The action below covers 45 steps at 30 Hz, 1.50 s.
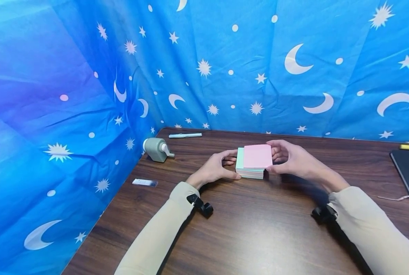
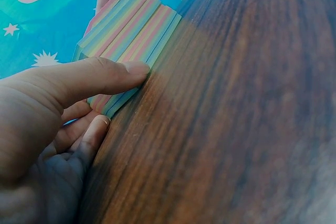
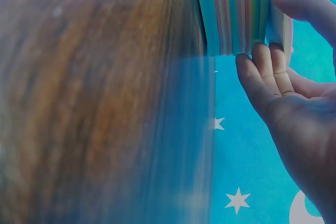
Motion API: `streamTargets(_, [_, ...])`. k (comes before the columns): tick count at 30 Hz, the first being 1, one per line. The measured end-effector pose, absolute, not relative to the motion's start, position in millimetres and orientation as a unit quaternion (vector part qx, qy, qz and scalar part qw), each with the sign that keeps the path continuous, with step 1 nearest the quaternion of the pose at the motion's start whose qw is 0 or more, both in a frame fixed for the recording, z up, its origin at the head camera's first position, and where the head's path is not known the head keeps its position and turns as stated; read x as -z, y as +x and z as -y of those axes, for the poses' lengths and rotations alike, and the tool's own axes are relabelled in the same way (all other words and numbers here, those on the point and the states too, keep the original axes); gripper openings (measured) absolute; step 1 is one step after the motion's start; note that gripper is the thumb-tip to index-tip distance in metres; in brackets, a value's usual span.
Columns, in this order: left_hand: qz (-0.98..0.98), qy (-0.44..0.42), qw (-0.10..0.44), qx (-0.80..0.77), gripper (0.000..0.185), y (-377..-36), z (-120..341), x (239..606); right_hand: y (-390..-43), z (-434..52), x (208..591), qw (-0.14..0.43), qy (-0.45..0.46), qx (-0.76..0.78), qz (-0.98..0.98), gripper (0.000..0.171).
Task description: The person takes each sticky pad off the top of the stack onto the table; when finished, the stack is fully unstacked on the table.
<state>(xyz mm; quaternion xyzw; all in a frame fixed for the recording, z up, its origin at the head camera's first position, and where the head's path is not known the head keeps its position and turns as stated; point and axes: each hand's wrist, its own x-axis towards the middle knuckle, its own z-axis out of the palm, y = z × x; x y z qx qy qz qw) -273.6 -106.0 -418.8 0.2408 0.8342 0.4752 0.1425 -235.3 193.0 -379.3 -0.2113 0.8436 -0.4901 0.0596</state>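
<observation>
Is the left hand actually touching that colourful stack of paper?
Touching. The left wrist view shows the left hand with its thumb pressed against the paper stack's striped side.

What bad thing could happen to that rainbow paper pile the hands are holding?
1. The pink top sheets already sit shifted to the right of the green layer on the paper pile, so a push from the right hand could slide them further.
2. The left hand touches the pile only with its thumb and fingertips, so loose sheets might fan out.
3. A sweeping sleeve might knock the pencil sharpener near the table edge.
</observation>
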Motion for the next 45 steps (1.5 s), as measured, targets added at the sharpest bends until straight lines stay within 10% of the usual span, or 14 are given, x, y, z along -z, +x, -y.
streamTargets(30, [-0.828, 0.251, 0.142, -0.481, 0.085, -276, 109, 418, -258, -241, 371, 0.006, -0.154, 0.466, -0.871, 0.084])
streamTargets(45, [-0.829, 0.247, 0.145, -0.48, 0.085, -274, 109, 421, -281, -245, 384, 0.069, -0.125, 0.434, -0.89, 0.09])
